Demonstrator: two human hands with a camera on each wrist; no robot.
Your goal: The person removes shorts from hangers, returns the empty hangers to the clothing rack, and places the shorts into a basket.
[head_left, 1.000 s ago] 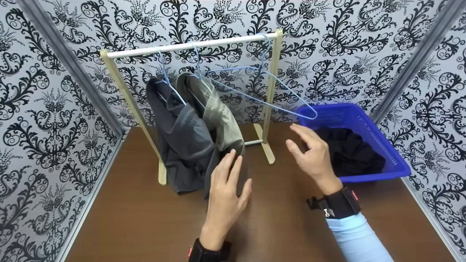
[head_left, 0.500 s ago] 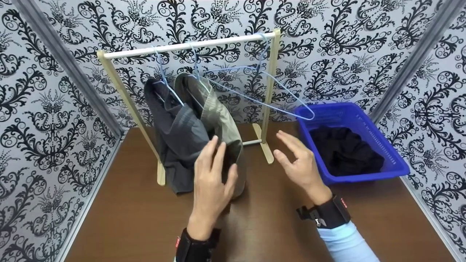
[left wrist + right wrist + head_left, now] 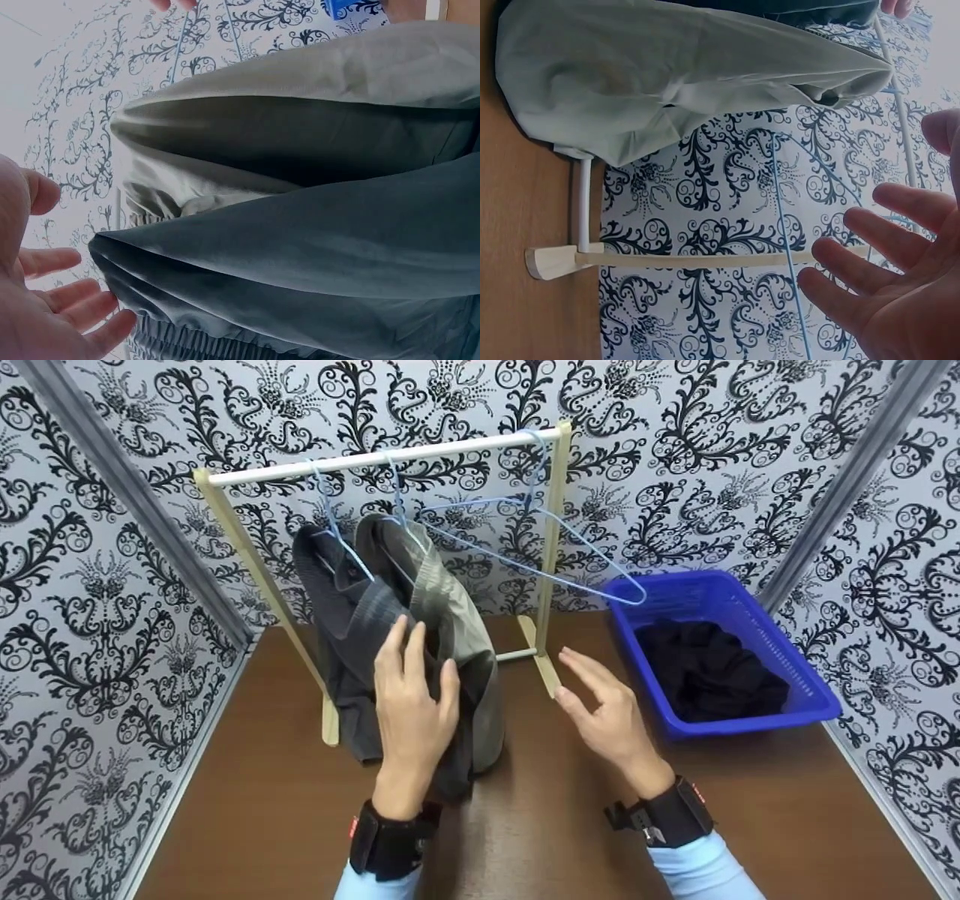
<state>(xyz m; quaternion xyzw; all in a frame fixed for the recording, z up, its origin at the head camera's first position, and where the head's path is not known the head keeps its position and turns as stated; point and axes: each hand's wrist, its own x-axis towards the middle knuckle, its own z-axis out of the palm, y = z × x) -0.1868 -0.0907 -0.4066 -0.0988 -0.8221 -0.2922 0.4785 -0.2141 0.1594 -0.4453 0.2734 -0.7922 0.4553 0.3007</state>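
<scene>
Dark grey pants (image 3: 341, 660) and khaki pants (image 3: 461, 615) hang side by side on blue wire hangers. My left hand (image 3: 412, 712) is in front of the dark grey pants, fingers extended. In the left wrist view its fingertips come close to the dark cloth (image 3: 300, 247); I cannot tell whether they touch. My right hand (image 3: 611, 727) hovers between the khaki pants and the blue basket (image 3: 750, 726), holding nothing, its fingers spread in the right wrist view. A bare blue hanger (image 3: 589, 545) hangs at the rail's right end.
The wooden rack with a white rail (image 3: 465, 446) stands on the brown table (image 3: 247, 810). A crumpled black garment (image 3: 709, 671) lies in the basket at right. Patterned walls (image 3: 720, 450) enclose the table's back and sides.
Both hands have shifted left. The left one has also risen in front of the dark grey pants, while the right one has come lower, away from the basket. The garments look unchanged.
</scene>
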